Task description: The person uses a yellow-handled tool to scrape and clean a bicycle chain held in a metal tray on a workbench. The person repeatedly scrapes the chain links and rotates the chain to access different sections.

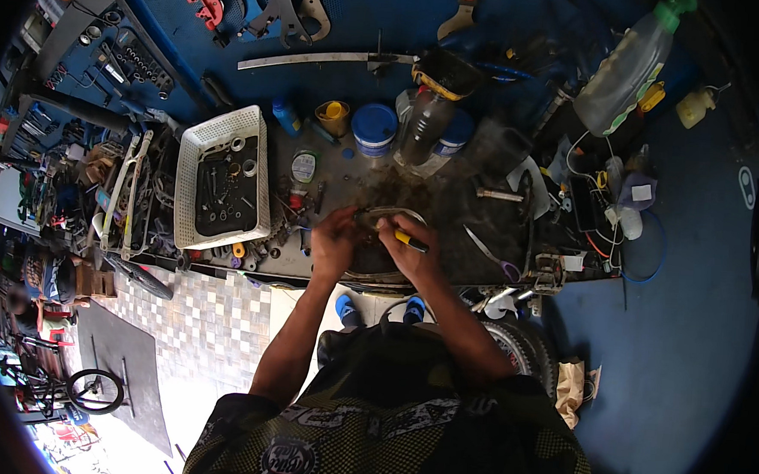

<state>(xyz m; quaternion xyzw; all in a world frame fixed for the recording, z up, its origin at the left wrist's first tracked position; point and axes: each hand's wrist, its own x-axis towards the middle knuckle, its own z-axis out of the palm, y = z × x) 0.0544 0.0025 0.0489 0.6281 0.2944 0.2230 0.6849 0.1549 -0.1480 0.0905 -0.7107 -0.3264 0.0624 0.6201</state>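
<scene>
Over the front of the workbench (306, 255), my right hand (417, 249) is closed round a tool with a yellow and black handle (411, 241). Its working end is too small and dark to tell. Just to the left, my left hand (334, 243) has its fingers curled together near the tool's far end. What they pinch, if anything, I cannot make out. Beneath and between both hands lies a dark round piece with a paler rim (395, 210), partly covered by my fingers.
A white plastic basket (264, 184) with small metal parts stands at left. Behind are blue tubs (374, 130) and a dark bottle (422, 128). Scissors (492, 253) lie at right. A clear bottle (632, 79) hangs upper right. Bicycle tyres (511, 343) stand below the bench.
</scene>
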